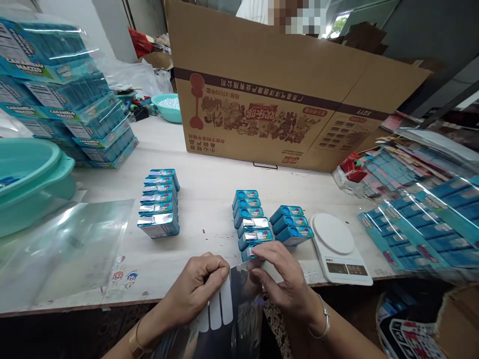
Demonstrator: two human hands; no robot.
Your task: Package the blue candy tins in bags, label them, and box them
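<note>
My left hand (204, 284) is closed on a glossy, see-through sticker sheet (226, 311) with several white oblong marks, hanging over the table's front edge. My right hand (286, 276) curves over the nearest blue tin (245, 253) in the middle row, fingertips on its top and thumb lower, at its near side. A pale strip shows on that tin beneath the fingertips; the hand hides the rest. Behind it stand several more blue tins (248, 203), some with shiny strips across their tops. Three tins (292, 221) form a short row to the right.
Another tin row (159, 204) stands at left, behind a clear plastic bag (86, 244). A white scale (342, 254) sits right, near wrapped tin packs (422, 229). A large carton (262, 94) blocks the back. Stacked packs (71, 94) and a turquoise basin (33, 189) occupy the left.
</note>
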